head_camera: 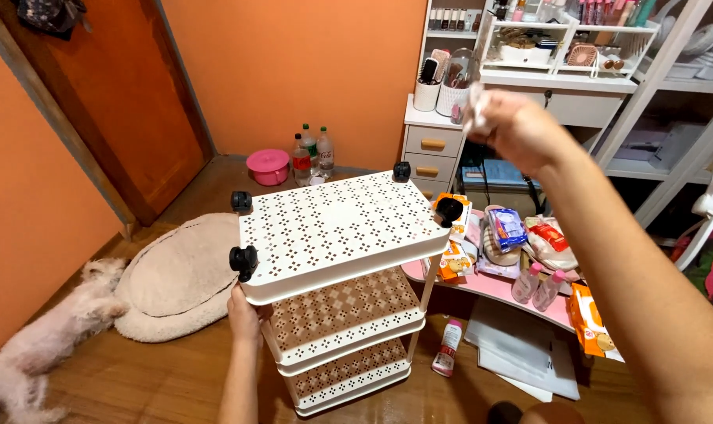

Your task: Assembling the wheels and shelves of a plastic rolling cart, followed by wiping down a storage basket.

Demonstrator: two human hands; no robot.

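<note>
White perforated three-tier rack (337,235) upside down, black casters up; left hand (244,316) gripping near-left post, right hand (517,129) pinching small white piece (476,110).

Pale dog (38,345), round bed (180,275), pink pot (268,166).

Dog (34,345) left of cart (337,259), bottles (313,153) behind, table (498,286) right

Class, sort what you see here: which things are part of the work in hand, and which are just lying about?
In hand:
white tiered rack, upside down
black caster wheels
left hand on the rack's post
right hand, raised, gripping something pale

Lying about:
drink bottles
pink pot
pet bed
dog
snack packets
</note>
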